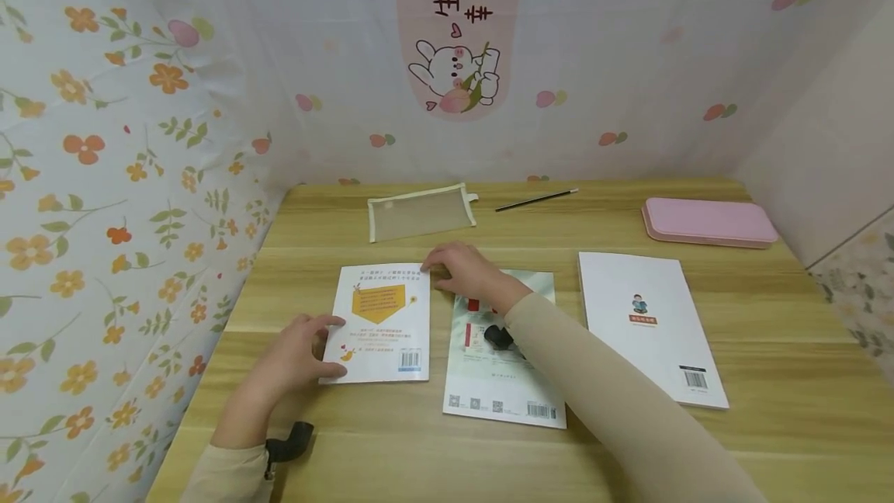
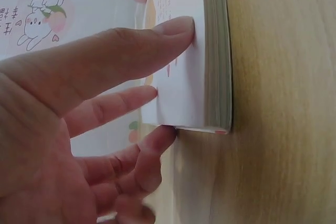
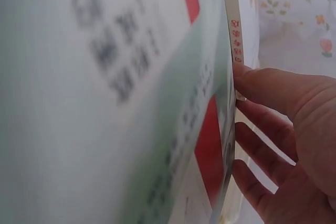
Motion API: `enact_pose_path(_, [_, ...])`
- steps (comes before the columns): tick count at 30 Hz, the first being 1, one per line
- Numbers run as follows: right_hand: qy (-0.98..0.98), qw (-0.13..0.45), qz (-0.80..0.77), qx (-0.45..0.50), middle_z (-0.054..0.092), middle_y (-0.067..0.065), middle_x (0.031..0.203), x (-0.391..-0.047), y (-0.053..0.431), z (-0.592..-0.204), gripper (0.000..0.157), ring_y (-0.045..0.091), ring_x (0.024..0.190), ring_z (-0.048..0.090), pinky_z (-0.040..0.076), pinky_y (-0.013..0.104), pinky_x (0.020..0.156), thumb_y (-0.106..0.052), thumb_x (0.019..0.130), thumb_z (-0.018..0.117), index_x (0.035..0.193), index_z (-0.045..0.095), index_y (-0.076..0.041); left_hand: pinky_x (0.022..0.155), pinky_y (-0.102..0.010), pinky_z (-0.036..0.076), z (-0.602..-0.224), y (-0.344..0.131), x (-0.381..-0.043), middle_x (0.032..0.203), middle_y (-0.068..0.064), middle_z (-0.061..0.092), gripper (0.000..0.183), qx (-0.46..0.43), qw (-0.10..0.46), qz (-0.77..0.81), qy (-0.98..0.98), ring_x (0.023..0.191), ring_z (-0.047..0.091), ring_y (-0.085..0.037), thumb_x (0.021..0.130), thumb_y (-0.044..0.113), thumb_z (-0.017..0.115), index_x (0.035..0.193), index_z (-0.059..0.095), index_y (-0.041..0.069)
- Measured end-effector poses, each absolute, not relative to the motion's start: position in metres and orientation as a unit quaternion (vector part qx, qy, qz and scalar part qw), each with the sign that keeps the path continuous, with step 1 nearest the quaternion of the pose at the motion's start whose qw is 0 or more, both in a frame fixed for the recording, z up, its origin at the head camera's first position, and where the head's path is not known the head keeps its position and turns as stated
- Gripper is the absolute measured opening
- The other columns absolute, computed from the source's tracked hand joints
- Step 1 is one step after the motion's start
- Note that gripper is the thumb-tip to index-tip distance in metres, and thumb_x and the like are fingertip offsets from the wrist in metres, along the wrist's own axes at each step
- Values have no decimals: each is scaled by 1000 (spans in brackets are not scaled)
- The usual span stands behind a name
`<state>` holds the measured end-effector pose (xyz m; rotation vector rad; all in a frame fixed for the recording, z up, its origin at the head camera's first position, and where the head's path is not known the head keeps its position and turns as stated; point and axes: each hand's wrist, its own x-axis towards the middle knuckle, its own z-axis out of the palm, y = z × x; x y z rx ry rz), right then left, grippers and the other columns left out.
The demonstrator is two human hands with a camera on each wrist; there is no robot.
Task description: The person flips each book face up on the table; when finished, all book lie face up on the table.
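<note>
A small white book point(image 1: 380, 363) with a yellow-orange panel lies back cover up on the left of the table. My left hand point(image 1: 296, 355) is at its left side, fingers spread. In the left wrist view the thumb point(image 2: 176, 27) rests on the cover near the page edge, and a fingertip point(image 2: 149, 94) touches the cover further off. My right hand point(image 1: 464, 270) touches the book's far right corner, its thumb point(image 3: 257, 80) against the spine in the right wrist view. A green-and-white book point(image 1: 496, 379) lies under the right forearm, partly hidden by it.
A larger white book point(image 1: 628, 293) lies to the right. Along the back are a mesh zip pouch point(image 1: 422, 212), a dark pencil point(image 1: 534, 200) and a pink pencil case point(image 1: 708, 221). Patterned curtains point(image 1: 335, 60) stand behind and at the left of the wooden table point(image 1: 377, 449).
</note>
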<state>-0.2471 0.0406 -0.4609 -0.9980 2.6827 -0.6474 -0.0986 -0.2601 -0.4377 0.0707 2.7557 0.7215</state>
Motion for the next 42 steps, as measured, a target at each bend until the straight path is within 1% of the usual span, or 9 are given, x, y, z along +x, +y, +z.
enact_pose_path(5, [914, 79, -217, -333, 69, 3, 132, -245, 37, -462, 32, 25, 128, 60, 45, 45, 112, -14, 91, 79, 123, 75, -17, 67, -31, 42, -438, -258, -99, 83, -1, 62, 75, -3, 164, 266, 950, 73, 53, -16, 74, 23, 93, 141, 62, 14])
enact_pose_path(11, [916, 56, -224, -328, 70, 4, 126, -243, 29, -465, 33, 26, 119, 62, 48, 42, 107, -10, 90, 80, 120, 76, -20, 65, -31, 41, -438, -261, -97, 82, -2, 60, 75, -12, 165, 270, 949, 71, 52, -17, 74, 23, 93, 142, 62, 14])
enact_pose_path(17, [926, 54, -212, -308, 67, 4, 130, -242, 24, -464, 31, 28, 126, 59, 45, 47, 110, -14, 90, 81, 119, 76, -23, 62, -28, 40, -441, -266, -95, 79, -1, 59, 75, 19, 160, 284, 945, 69, 51, -15, 75, 23, 93, 141, 61, 11])
enact_pose_path(22, [932, 51, -187, -308, 64, 1, 134, -242, 25, -462, 32, 25, 131, 55, 36, 56, 114, -24, 91, 81, 122, 75, -29, 68, -27, 42, -441, -273, -93, 86, -3, 61, 85, 89, 157, 296, 938, 76, 52, -16, 70, 21, 95, 143, 55, 3])
enact_pose_path(26, [932, 49, -176, -314, 63, -2, 134, -242, 30, -462, 33, 23, 130, 54, 35, 55, 113, -28, 91, 79, 123, 75, -32, 76, -28, 44, -443, -275, -91, 96, -2, 61, 98, 127, 160, 283, 937, 86, 52, -16, 63, 25, 99, 146, 51, 3])
enact_pose_path(30, [930, 44, -176, -318, 64, -4, 133, -242, 34, -464, 33, 22, 129, 54, 33, 54, 111, -32, 92, 78, 125, 74, -33, 80, -31, 44, -448, -275, -90, 98, -1, 60, 101, 136, 148, 270, 942, 89, 52, -15, 61, 24, 100, 146, 51, 4])
enact_pose_path(33, [928, 43, -181, -324, 64, -4, 133, -242, 37, -464, 34, 22, 129, 54, 32, 55, 112, -34, 93, 76, 126, 73, -32, 79, -30, 45, -450, -276, -91, 95, -1, 62, 93, 130, 142, 283, 940, 87, 53, -14, 61, 20, 99, 140, 53, 3])
enact_pose_path(36, [926, 50, -186, -325, 63, -3, 135, -242, 40, -462, 34, 21, 131, 54, 31, 55, 112, -36, 95, 73, 128, 72, -31, 75, -28, 45, -449, -276, -91, 92, -1, 64, 77, 129, 133, 295, 937, 82, 53, -14, 64, 18, 97, 128, 57, 3])
enact_pose_path(42, [921, 64, -213, -320, 61, -1, 140, -244, 46, -459, 32, 23, 135, 52, 28, 57, 115, -36, 100, 67, 131, 70, -30, 69, -27, 43, -439, -283, -88, 94, 1, 65, 45, 130, 105, 280, 945, 78, 51, -14, 73, 21, 92, 111, 68, 13])
